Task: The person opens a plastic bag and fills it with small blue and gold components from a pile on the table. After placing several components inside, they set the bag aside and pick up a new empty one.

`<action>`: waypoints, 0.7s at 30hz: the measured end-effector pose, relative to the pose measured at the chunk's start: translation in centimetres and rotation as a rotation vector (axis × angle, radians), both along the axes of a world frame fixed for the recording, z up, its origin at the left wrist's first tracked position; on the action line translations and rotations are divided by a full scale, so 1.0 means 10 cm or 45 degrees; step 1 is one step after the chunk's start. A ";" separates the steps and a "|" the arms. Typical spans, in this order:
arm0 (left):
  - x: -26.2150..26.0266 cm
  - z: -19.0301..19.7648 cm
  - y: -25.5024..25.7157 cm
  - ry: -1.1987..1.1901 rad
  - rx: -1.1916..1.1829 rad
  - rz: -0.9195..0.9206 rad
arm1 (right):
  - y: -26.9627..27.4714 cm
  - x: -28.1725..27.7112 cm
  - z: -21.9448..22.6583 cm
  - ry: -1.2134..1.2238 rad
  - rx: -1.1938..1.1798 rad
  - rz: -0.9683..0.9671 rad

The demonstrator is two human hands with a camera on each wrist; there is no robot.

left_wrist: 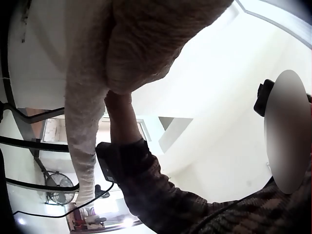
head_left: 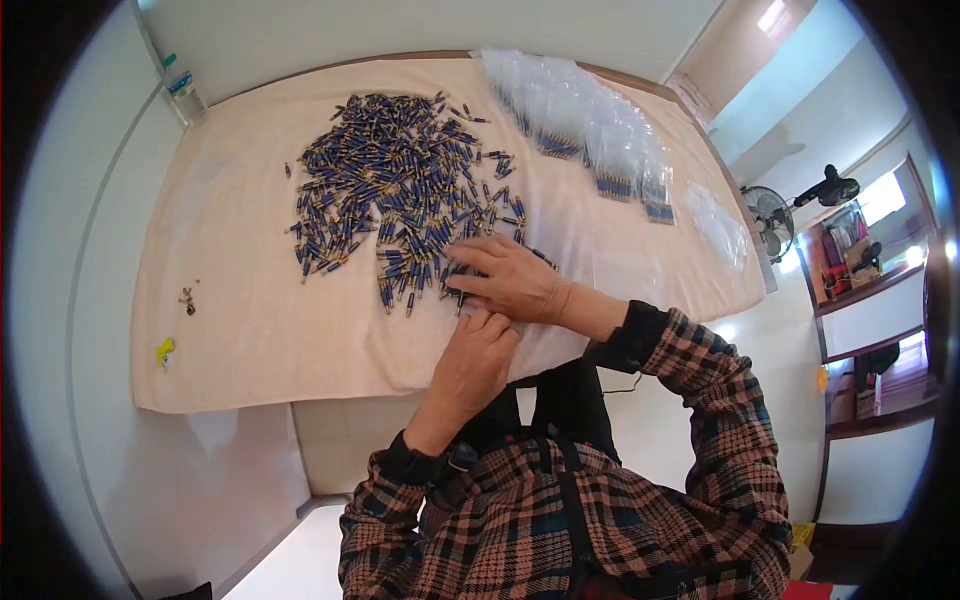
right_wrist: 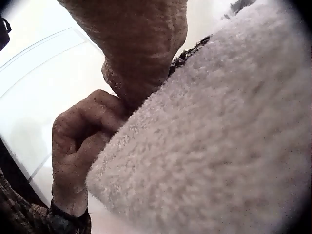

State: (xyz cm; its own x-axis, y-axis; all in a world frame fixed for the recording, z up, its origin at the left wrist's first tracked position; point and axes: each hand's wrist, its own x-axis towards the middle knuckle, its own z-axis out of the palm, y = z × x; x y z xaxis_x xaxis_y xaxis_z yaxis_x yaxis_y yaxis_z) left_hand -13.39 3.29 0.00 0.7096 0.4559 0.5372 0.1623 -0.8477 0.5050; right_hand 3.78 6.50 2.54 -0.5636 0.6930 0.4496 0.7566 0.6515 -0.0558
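Note:
A big heap of small blue-and-gold plugs [head_left: 400, 190] lies on a beige towel [head_left: 240, 330] spread over the table. My right hand [head_left: 505, 280] rests flat on the heap's near edge, fingers straight and spread over several plugs [right_wrist: 187, 53]. My left hand [head_left: 480, 350] sits just below it at the towel's front edge, its fingers curled [right_wrist: 80, 141]; nothing shows inside it. In the left wrist view the left hand [left_wrist: 146, 44] fills the top, with the towel [left_wrist: 83, 122] hanging off the table edge.
Clear plastic bags [head_left: 590, 130] holding plugs lie at the back right of the towel. A bottle [head_left: 183, 85] stands at the back left corner. A small yellow scrap [head_left: 164, 350] and a small metal bit [head_left: 187, 298] lie at the left. A fan [head_left: 765, 215] stands beyond the table.

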 end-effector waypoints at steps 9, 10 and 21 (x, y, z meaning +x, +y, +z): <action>-0.02 0.00 0.00 0.061 -0.088 0.007 | 0.34 0.19 -0.06 -0.064 -0.077 -0.268; -0.02 0.01 0.00 0.057 -0.092 0.010 | 0.38 0.26 -0.05 0.022 -0.043 -0.320; -0.01 0.01 -0.03 0.021 -0.037 0.037 | 0.60 0.97 0.13 0.692 -0.666 -0.541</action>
